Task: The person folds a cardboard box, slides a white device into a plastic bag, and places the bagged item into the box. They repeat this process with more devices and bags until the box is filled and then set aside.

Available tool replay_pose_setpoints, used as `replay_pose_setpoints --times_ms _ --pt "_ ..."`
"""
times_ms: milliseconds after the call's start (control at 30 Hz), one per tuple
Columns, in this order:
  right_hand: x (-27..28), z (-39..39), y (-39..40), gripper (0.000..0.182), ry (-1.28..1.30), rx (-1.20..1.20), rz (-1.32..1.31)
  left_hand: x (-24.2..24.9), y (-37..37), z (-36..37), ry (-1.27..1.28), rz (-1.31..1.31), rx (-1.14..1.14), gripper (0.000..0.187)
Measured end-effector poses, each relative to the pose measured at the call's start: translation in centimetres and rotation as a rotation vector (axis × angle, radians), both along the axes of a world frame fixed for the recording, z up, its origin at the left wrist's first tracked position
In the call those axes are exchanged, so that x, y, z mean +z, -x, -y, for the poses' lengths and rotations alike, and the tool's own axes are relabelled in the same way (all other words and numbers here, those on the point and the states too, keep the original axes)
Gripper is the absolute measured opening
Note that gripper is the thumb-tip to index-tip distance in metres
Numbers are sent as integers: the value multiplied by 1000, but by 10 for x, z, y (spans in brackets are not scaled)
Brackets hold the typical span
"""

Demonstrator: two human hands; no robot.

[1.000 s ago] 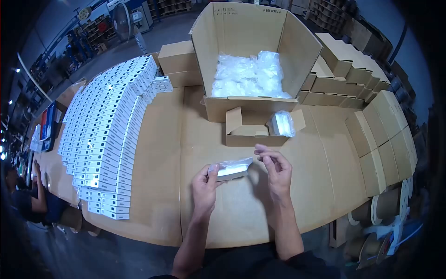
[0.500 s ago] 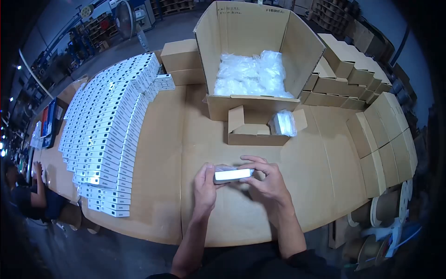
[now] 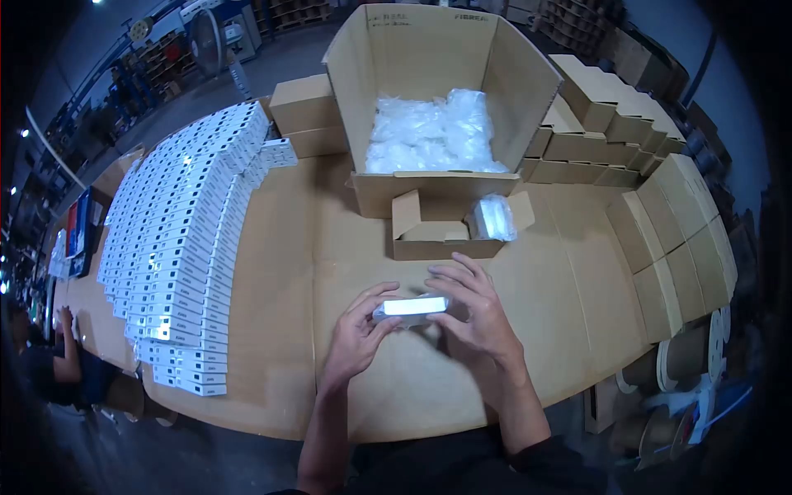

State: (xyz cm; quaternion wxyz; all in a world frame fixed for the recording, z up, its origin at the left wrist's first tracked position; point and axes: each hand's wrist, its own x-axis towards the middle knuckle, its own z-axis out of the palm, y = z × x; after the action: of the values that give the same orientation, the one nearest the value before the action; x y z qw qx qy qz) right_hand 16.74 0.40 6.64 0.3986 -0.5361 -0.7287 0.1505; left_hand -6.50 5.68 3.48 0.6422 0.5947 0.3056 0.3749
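A small white box (image 3: 415, 306) in clear plastic wrap is held over the front middle of the table. My left hand (image 3: 360, 330) grips its left end between thumb and fingers. At the right end, my right hand (image 3: 477, 312) pinches it with the thumb below, its upper fingers raised and spread. Beyond them stands a small open carton (image 3: 448, 249) with wrapped white items (image 3: 493, 219) at its right end. Directly behind is a large open carton (image 3: 437, 49) holding many clear plastic-wrapped pieces (image 3: 429, 132).
Long stacked rows of white boxes (image 3: 177, 239) cover the table's left side. Brown cartons (image 3: 590, 148) are piled at the back right, and more (image 3: 685, 247) line the right edge. A person (image 3: 62, 355) is at the far left. Spools (image 3: 685, 363) stand below right.
The white box has turned slightly, and the fingers of both hands have shifted on it. My right hand's upper fingers have lifted. The whole view has shifted a little.
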Motion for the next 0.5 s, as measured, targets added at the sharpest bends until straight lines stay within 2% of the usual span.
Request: replay_pose_setpoints --times_ms 67,167,200,267,333,367,400,500 --pt "10 0 0 36 -55 60 81 0 -1 -2 -33 -15 -33 26" --pt "22 6 -3 26 68 124 284 10 -7 -6 -145 -108 -65 24" --pt "28 5 -6 21 -8 111 341 7 -9 -8 -141 -74 -74 28" --pt "29 5 -16 20 -5 85 283 -1 -14 -12 -132 -3 -88 37" --pt "31 1 -30 19 -90 76 196 2 -19 -14 -153 -61 51 49" --pt "34 0 -36 18 -99 -17 153 6 -21 -15 -163 -91 120 55" --pt "38 1 -41 17 -107 -110 110 19 -20 -18 -203 -273 122 70" --pt "41 -9 -50 16 -226 -366 38 11 -21 -35 -533 -547 146 70"
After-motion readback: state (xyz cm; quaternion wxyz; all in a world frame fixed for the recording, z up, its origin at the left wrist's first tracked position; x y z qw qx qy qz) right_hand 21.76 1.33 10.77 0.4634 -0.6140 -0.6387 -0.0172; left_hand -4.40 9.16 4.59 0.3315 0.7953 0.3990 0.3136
